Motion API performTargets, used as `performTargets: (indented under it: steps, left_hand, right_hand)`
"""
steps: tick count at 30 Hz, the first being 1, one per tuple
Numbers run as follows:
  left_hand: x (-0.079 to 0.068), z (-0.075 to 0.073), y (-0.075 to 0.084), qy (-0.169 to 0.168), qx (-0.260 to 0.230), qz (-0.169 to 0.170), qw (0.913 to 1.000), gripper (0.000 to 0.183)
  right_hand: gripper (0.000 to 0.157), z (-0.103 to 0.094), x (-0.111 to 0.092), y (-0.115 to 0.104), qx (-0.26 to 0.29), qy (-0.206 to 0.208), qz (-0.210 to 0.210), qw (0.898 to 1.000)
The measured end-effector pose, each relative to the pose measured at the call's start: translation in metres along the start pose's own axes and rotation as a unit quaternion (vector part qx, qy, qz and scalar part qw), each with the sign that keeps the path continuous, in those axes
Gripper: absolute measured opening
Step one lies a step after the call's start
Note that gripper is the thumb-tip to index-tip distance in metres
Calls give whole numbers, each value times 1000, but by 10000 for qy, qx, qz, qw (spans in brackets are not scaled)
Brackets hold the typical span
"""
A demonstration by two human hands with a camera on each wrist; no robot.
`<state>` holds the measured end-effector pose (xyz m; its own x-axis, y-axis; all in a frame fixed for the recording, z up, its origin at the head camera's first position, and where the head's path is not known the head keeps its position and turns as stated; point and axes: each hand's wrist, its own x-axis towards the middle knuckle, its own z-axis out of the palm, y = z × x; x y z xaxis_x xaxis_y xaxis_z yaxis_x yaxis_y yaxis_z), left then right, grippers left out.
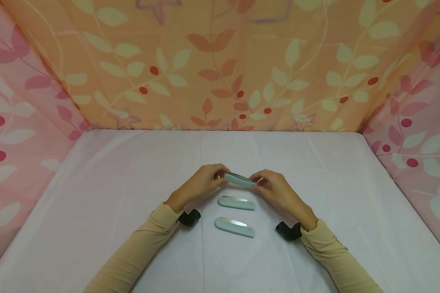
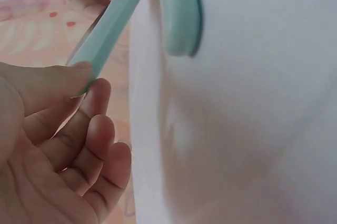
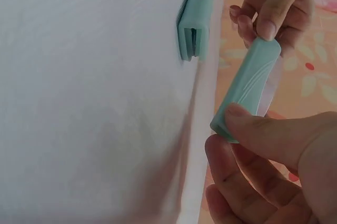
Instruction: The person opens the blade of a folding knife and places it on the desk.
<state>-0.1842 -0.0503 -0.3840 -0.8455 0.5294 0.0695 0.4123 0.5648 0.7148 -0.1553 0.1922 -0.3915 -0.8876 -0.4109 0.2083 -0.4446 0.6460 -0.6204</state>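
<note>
Both hands hold one pale green folding knife [image 1: 240,180] a little above the white cloth. At its left end the left hand [image 1: 204,181] pinches it between thumb and fingers. The right hand [image 1: 275,188] pinches the other end; in the right wrist view its thumb lies on the green handle [image 3: 247,92], which carries curved light lines. Nearer the person lie two similar folding knives, one [image 1: 236,202] just below the hands and another [image 1: 234,227] closer still. Each shows a strip of blade along its upper edge.
A white cloth [image 1: 150,162] covers the table. Patterned fabric walls stand at the back [image 1: 220,81], left [image 1: 14,122] and right [image 1: 418,142]. A black wrist device [image 1: 190,218] sits at the left wrist, a second black device [image 1: 289,230] at the right.
</note>
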Motion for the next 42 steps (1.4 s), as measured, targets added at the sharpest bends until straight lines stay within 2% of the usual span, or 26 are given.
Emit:
performTargets:
  steps: [4,12,21,26,29,33,36,40,42]
  left_hand:
    - [0,-2,2,1,-364,-27,9993,23]
    - [1,-6,4,-130,-1129,-357,9929,24]
    - [-1,-7,6,-165,-1487,-521,9874,21]
    - [-1,-7,7,-152,-1774,-532,9826,25]
    - [-1,-7,11,-113,-1859,-553,9809,25]
    - [-9,-15,31,-89,-1813,-494,9821,23]
    - [-9,-12,31,-73,-1774,-364,9834,22]
    - [-3,0,16,-128,-1747,-296,9841,22]
    - [-3,1,17,-194,-1721,-300,9844,22]
  right_hand:
    - [27,-3,0,-2,58,49,53,10000]
    - [25,-7,0,-4,359,-5,98,9993]
    - [25,-8,0,-7,550,-118,227,9982]
    - [24,-9,0,-9,561,-101,275,9980]
    - [22,-12,-1,-12,589,-67,294,9978]
    - [20,-13,-3,-14,539,20,272,9982]
    - [20,-13,-3,-17,507,110,282,9983]
    - [19,-12,-3,-20,469,267,199,9983]
    - [19,-12,-3,-22,443,331,127,9984]
